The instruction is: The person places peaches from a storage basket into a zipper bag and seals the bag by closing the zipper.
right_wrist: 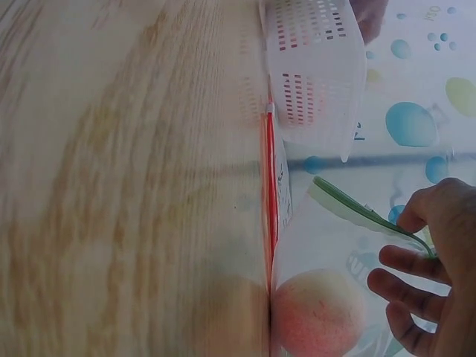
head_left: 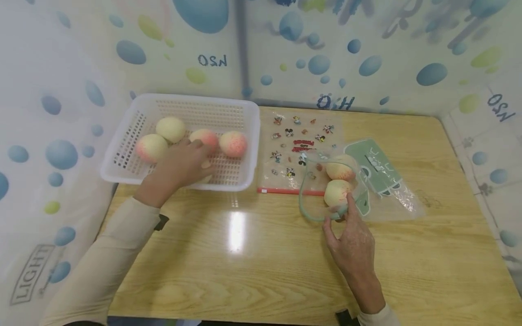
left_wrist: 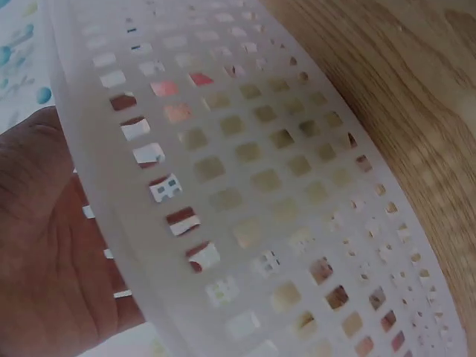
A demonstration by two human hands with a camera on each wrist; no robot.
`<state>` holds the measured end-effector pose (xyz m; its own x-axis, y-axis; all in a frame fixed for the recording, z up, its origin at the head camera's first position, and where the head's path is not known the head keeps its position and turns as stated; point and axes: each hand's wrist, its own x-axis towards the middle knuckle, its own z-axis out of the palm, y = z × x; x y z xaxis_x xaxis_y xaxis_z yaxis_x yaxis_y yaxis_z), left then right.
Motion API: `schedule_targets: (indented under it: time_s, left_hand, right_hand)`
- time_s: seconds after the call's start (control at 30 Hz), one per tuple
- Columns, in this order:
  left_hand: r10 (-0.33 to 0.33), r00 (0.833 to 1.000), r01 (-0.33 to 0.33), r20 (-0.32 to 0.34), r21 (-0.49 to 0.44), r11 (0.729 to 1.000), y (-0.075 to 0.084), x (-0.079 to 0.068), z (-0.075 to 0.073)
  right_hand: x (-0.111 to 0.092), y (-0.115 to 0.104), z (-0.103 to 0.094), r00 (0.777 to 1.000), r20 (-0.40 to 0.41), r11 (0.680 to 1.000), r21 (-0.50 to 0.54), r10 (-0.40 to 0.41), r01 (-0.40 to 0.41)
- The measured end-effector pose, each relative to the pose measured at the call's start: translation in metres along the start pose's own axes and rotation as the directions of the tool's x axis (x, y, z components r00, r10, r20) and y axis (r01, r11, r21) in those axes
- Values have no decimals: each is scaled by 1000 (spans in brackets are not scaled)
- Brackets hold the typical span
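Observation:
My left hand [head_left: 183, 163] reaches down into a white plastic basket [head_left: 122, 176], over the peaches. Below its palm a pale peach [head_left: 202, 180] shows partly; the fingertips' contact is hidden. Around the hand lie a yellowish peach [head_left: 170, 129] and several pink-blushed ones, including a peach [head_left: 233, 144] at the right. At the right of the table, my right hand [head_left: 352, 244] pinches the green rim [right_wrist: 357, 206] of a clear plastic bag, its mouth spread wide. Two peaches sit in this bag, the nearer peach [head_left: 337, 194] close to my index finger.
A clear bag with cartoon figures [head_left: 289, 149] and a red zip strip lies flat between the basket and the green-rimmed bag. A green printed panel [head_left: 375, 165] lies to the right. Patterned sheeting [head_left: 277, 68] stands behind the wooden table [head_left: 244, 280].

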<state>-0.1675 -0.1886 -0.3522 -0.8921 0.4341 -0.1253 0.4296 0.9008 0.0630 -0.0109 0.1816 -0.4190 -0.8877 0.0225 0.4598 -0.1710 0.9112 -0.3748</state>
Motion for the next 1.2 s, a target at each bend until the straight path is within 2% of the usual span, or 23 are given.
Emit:
schedule_targets:
  time_s: [0.1,0.23,0.5,0.77,0.93,1.2]
  left_hand:
    - [-39,998,41,43,-44,998,-5,-1,1]
    - [-55,997,61,63,-103,993,-10,-1,4]
    - [-32,994,45,107,-118,992,-15,0,9]
    - [-38,988,70,148,-218,973,-14,0,13]
    - [-26,991,52,132,-200,979,-14,1,15]
    - [-15,999,22,39,-184,983,-14,3,10]
  right_hand:
    - [0,0,1,1000,-3,1000,7,6,-6]
    - [1,0,1,1000,-6,1000,10,5,-5]
    - [2,1,1,1000,-8,1000,25,-4,5]
    - [-2,1,0,1000,-6,1000,13,-20,20]
    - [-3,1,-1,1000,-4,1000,12,-24,24]
    - [-1,0,-3,999,-18,999,7,-32,32]
